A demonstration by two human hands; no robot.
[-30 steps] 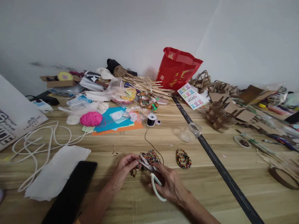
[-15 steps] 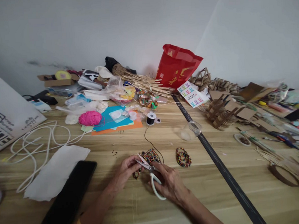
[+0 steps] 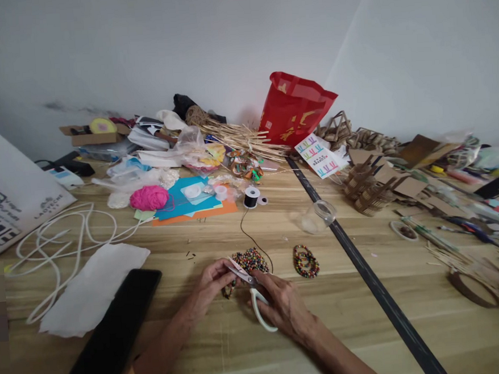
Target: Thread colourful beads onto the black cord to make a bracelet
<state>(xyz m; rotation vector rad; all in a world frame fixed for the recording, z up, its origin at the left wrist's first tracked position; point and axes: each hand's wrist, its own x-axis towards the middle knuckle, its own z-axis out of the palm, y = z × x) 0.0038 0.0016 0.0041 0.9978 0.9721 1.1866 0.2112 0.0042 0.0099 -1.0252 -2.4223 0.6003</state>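
Observation:
White-handled scissors (image 3: 258, 310) are in my right hand (image 3: 287, 304), its fingers wrapped round the handles. Their blades point up and left, toward the fingertips of my left hand (image 3: 213, 280). That hand is closed in a pinch on the end of a multicoloured bead strand (image 3: 228, 291), though the exact spot held is hidden by fingers and blades. Behind the scissors lies a heap of small coloured beads (image 3: 251, 260). A black cord (image 3: 253, 238) runs from a spool (image 3: 251, 197) down toward this heap. Coiled bead bracelets (image 3: 306, 261) rest on the table, right of my right hand.
A black phone (image 3: 116, 327) and white paper (image 3: 96, 286) lie at the left, beside a white cable (image 3: 78, 250). A clear cup-like container (image 3: 320, 216) sits right of the spool. Craft materials, a red bag (image 3: 295, 109) and woven baskets (image 3: 367, 190) line the back and right.
The scissor blades look slightly closer together than before. Both hands stay in nearly the same place, and the view has shifted slightly.

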